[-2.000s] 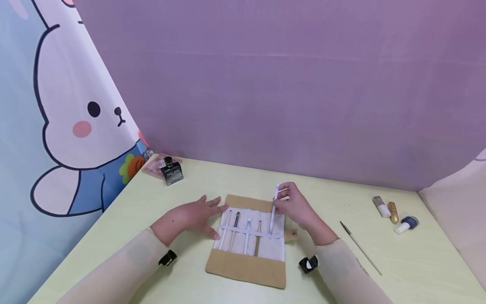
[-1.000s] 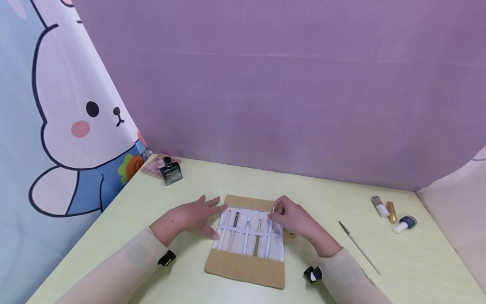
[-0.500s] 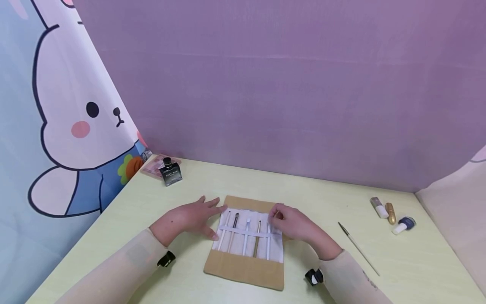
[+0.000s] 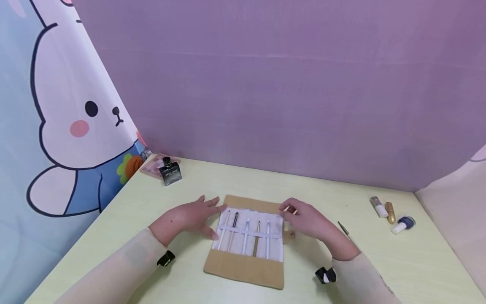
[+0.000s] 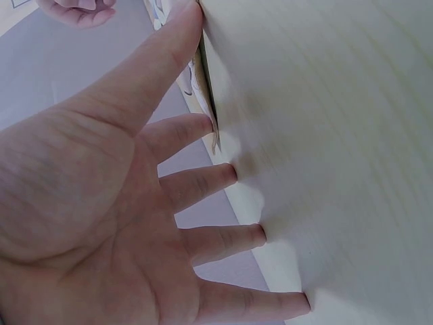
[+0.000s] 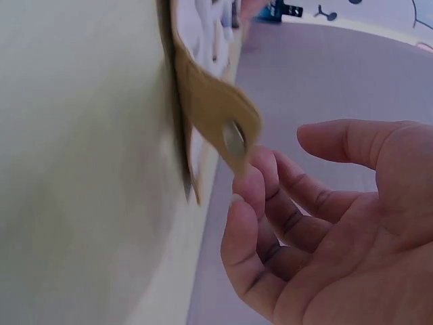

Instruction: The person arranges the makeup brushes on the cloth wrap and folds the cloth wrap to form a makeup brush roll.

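Head view: the white brush now sits in the roll, and the right hand has left it.
Two seconds ago the right hand (image 4: 309,221) pinched the white-handled brush (image 4: 268,238) upright; now it lies under the elastic band as the fifth tool in the tan brush roll (image 4: 247,240) on the desk (image 4: 417,261), so the loose thin brush (image 4: 345,230) remains outside. The right grip is loosely half-open, fingertips (image 6: 254,176) touching the roll's snap tab (image 6: 226,125) and holding nothing. The left hand (image 4: 186,219) stays flat, fingers spread, pressing the roll's left edge.
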`<state>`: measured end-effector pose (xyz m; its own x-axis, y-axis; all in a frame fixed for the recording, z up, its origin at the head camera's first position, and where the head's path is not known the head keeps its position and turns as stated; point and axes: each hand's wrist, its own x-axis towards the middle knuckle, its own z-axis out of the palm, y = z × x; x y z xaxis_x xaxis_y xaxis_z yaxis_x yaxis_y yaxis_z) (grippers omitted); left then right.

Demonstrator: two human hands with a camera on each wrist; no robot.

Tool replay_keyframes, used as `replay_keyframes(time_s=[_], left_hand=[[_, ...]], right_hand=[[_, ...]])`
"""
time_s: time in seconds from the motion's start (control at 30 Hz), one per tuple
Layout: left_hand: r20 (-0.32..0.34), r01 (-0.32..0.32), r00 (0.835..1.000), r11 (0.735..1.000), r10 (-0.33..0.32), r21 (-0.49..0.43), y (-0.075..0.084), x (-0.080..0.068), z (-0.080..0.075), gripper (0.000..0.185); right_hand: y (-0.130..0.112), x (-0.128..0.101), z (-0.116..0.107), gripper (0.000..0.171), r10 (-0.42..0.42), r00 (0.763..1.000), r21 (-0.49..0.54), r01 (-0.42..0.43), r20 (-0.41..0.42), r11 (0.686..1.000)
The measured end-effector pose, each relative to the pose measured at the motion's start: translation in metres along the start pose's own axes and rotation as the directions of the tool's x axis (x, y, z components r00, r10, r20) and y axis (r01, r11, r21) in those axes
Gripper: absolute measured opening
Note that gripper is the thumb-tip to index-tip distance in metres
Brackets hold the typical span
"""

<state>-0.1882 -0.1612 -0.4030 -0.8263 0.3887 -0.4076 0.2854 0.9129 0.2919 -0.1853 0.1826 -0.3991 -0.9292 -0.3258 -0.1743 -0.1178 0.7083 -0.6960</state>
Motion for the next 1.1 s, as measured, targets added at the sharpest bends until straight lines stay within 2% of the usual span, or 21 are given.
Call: replay_keyframes(time_s=[0.23,0.6,0.87,1.1], left_hand=[[-0.003,-0.006,1.0,1.0,0.006,-0.006,-0.001,0.0,0.0,0.098],[0.002,-0.009,1.0,1.0,0.009,0.003,0.001,-0.002,-0.001,0.098],[0.005,-0.011,1.0,1.0,0.011,0.006,0.0,-0.002,0.0,0.098],[0.001,-0.014,1.0,1.0,0.014,0.006,0.0,-0.002,0.0,0.098]], right_hand=[[0.016,-0.016,-0.032,0.032,-0.001,0.998,-0.016,0.0,-0.059,1.0],[0.059,-0.042,-0.077,0.04,0.037,0.991,-0.052,-0.044,-0.127,0.998],[0.09,-0.056,-0.093,0.043,0.103,0.989,-0.031,-0.107,-0.104,0.994],[0.115,-0.064,-0.094,0.04,0.139,0.988,-0.058,-0.143,-0.071,0.988]])
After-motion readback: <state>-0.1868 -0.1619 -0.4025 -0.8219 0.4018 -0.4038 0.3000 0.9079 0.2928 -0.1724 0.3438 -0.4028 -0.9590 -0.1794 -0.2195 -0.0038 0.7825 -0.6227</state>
